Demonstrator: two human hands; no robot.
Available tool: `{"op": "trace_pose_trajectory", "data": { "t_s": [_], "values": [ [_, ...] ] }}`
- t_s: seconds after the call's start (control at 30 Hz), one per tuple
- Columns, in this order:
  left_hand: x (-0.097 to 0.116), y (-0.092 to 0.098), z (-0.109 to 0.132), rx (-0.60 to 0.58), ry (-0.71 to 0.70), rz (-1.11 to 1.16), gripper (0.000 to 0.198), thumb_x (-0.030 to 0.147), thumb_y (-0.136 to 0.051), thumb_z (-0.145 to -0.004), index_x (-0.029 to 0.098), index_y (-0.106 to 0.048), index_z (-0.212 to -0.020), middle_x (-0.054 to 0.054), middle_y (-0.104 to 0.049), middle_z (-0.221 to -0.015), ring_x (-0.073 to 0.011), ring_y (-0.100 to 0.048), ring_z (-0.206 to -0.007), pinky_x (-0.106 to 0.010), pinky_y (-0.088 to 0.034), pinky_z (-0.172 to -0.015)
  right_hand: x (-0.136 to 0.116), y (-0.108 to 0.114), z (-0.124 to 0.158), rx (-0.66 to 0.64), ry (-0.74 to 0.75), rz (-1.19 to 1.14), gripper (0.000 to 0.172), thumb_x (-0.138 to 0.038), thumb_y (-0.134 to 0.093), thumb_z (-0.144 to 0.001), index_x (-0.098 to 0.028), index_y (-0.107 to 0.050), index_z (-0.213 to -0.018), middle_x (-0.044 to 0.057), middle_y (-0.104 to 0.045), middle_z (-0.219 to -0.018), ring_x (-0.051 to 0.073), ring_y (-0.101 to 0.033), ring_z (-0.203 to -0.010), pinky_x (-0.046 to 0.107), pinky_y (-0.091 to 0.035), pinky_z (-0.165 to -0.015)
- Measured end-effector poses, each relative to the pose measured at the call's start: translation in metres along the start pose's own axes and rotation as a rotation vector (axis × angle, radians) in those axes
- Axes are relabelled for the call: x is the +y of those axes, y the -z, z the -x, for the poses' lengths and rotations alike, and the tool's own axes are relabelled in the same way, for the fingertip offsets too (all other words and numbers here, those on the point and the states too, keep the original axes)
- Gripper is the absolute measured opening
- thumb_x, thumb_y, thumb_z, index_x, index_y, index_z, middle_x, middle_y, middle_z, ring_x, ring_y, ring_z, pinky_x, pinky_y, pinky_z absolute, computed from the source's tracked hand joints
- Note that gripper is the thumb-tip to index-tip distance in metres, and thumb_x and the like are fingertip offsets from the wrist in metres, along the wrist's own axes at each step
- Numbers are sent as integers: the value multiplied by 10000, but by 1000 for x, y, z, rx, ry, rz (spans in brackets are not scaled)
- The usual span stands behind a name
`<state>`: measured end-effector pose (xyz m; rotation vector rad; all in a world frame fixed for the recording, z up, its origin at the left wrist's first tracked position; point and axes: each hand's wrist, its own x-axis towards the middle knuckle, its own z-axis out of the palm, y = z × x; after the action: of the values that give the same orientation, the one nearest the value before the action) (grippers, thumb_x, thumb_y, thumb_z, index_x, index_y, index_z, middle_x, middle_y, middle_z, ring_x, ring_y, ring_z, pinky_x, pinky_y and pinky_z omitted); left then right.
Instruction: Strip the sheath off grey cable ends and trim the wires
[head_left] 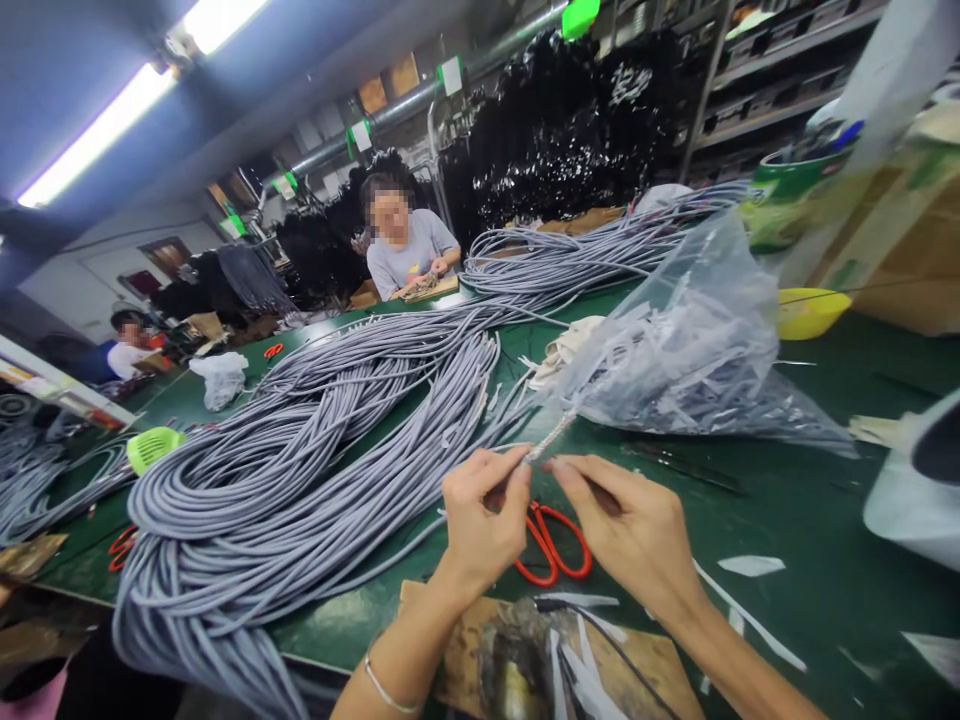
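Note:
My left hand [487, 505] is closed, thumb and forefinger pinching a grey cable near its end. From that pinch a stripped, braided-looking end [553, 436] sticks up and to the right. My right hand [634, 525] is close beside it, fingertips drawn together just right of the braid; whatever they hold, if anything, is too small to make out. Between and below my hands lie scissors with red-orange handles [551, 548], their blades hidden. Nearer me is a wooden board [660, 660] with a dark, worn block-like object [514, 665], a black cord and white strips on it.
A large bundle of grey cables [315, 450] covers the table's left side. Behind my hands sits a clear plastic bag [675, 350] of pale scraps. A yellow bowl [814, 312] and green tin [795, 190] stand right. A co-worker [412, 245] sits across the table.

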<state>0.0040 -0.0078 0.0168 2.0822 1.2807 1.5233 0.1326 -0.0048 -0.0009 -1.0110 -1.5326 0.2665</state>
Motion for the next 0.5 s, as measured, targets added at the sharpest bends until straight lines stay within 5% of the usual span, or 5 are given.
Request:
{"op": "trace_pose_trajectory", "data": {
  "t_s": [0.2,0.5],
  "values": [
    [2,0,1,54,-46,-43,197,132,-538,-801,100,-704,-903,-56,-663,-670,-91,-514,-494,-185,-416,-448,-6,0,-1,-9,159,145,247,-218,-448,-872,-179,-638,-718,26,-701,-677,127,-652,-560,184,-491,-544],
    [3,-1,2,66,-76,-65,190,134,-544,-797,111,-703,-898,-56,-669,-666,-88,-506,-470,-186,-430,-429,-5,1,1,-20,144,183,276,-242,-440,-876,-183,-639,-695,24,-702,-654,125,-641,-512,188,-476,-487]
  ]
}}
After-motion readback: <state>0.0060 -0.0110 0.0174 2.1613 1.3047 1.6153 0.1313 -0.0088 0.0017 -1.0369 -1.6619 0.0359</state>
